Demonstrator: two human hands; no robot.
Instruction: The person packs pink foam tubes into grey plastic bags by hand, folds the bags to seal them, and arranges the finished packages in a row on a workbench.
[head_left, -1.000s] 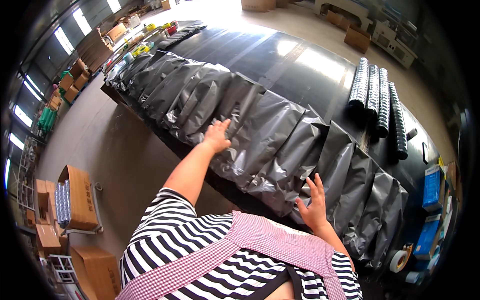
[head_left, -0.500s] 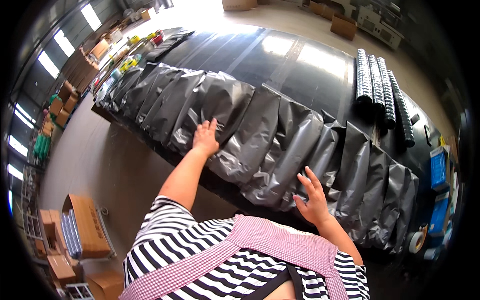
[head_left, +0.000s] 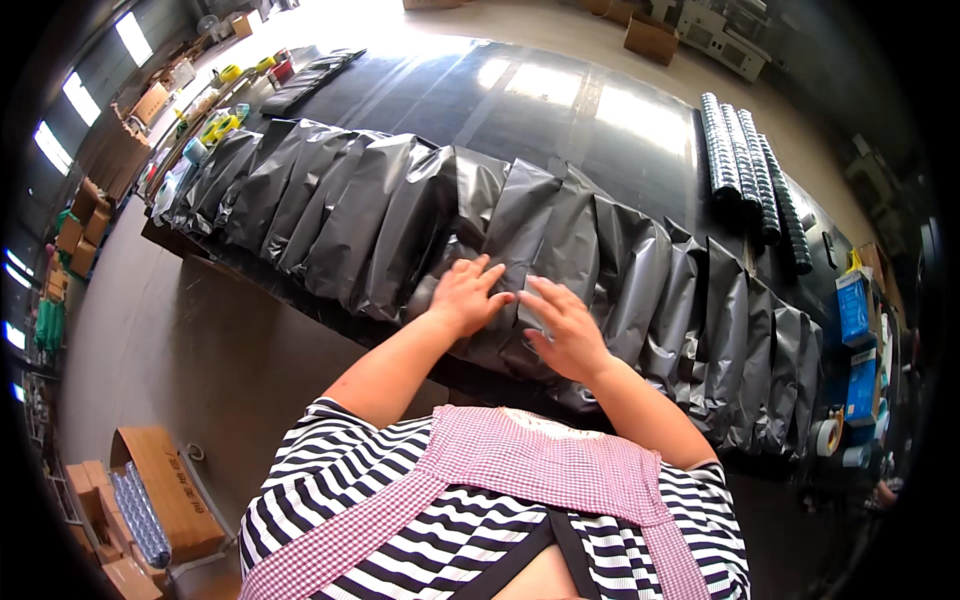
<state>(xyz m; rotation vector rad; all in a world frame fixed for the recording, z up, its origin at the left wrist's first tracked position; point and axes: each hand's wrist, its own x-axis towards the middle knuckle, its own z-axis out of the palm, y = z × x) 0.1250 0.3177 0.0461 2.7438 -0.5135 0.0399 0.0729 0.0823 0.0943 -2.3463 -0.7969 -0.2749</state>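
Observation:
A long row of shiny black plastic bags [head_left: 345, 210], filled and laid side by side, runs along the near edge of a dark table [head_left: 420, 95]. My left hand [head_left: 466, 297] rests with fingers spread on the near end of a bag at the middle of the row. Close beside it, my right hand [head_left: 566, 328] lies over the same part of the row, its fingers stretched and apart. Neither hand grips anything. What the bags hold is hidden.
Several patterned rolls [head_left: 720, 150] lie at the table's right. Blue boxes [head_left: 855, 310] and a tape roll [head_left: 826, 438] sit at the right edge. Yellow tape rolls [head_left: 220, 128] lie at the far left. An open carton [head_left: 170, 490] stands on the floor at lower left.
My right hand has moved left and up along the row, close to my left hand. My left hand has shifted right and slightly nearer. The bags between them look straighter.

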